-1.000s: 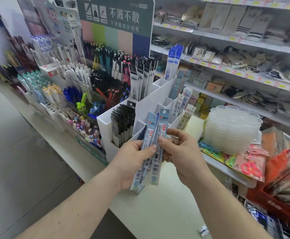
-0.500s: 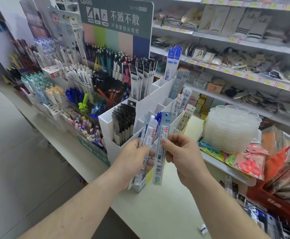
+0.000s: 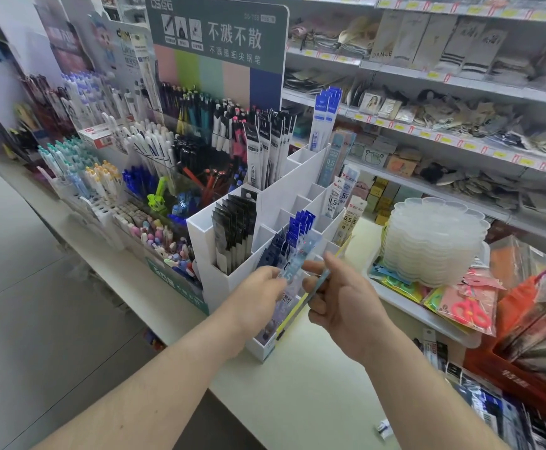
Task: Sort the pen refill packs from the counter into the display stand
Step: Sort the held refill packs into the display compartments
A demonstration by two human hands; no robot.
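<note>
White counter (image 3: 314,384), smooth and matte; on it a white stepped display stand (image 3: 275,203) of flat rigid panels forming square compartments; beside it a stack of clear scalloped plastic trays (image 3: 434,241); black glossy packs (image 3: 232,228) fill the stand's front left compartment; left hand (image 3: 262,297) grasps a fan of slim, shiny pen refill packs (image 3: 292,254) over the stand's front compartments, motion-blurred; right hand (image 3: 340,297) pinches one thin pale-blue refill pack (image 3: 318,282) between thumb and curled fingers, just beside the fan.
</note>
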